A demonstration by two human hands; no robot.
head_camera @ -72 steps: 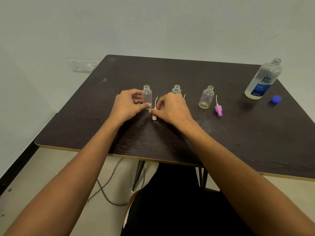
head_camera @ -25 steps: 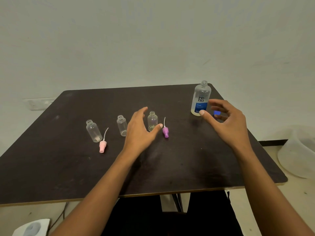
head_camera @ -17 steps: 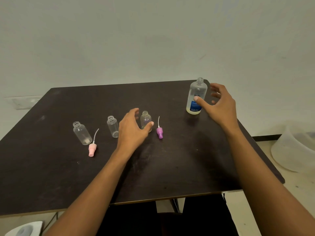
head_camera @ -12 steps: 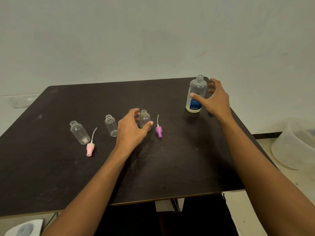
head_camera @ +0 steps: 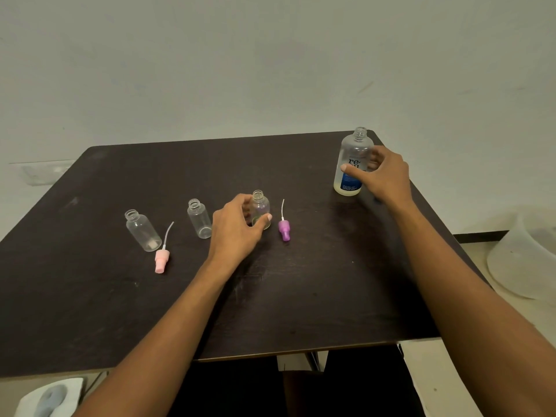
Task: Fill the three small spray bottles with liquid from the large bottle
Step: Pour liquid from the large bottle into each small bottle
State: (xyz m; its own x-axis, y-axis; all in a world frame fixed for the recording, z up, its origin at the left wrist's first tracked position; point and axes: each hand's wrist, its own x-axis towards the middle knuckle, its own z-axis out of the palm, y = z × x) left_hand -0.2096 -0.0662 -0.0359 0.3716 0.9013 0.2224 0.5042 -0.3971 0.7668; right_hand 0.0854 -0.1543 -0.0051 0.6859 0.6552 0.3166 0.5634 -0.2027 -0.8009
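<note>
You seem to have poured nothing yet: on the table (head_camera: 301, 311) the left small bottle (head_camera: 143, 231) and middle small bottle (head_camera: 199, 219) stand open and empty, your left hand (head_camera: 237, 230) curls round the right small bottle (head_camera: 261, 213), and your right hand (head_camera: 382, 176) grips the uncapped large bottle (head_camera: 352, 164) near the far right corner.

Matt dark wood-grain table (head_camera: 301, 296); clear glossy plastic bottles (head_camera: 198, 219); translucent plastic tub (head_camera: 523, 260).

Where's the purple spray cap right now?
In head view, the purple spray cap lies on the table, just right of the small bottle the left hand grips.
</note>
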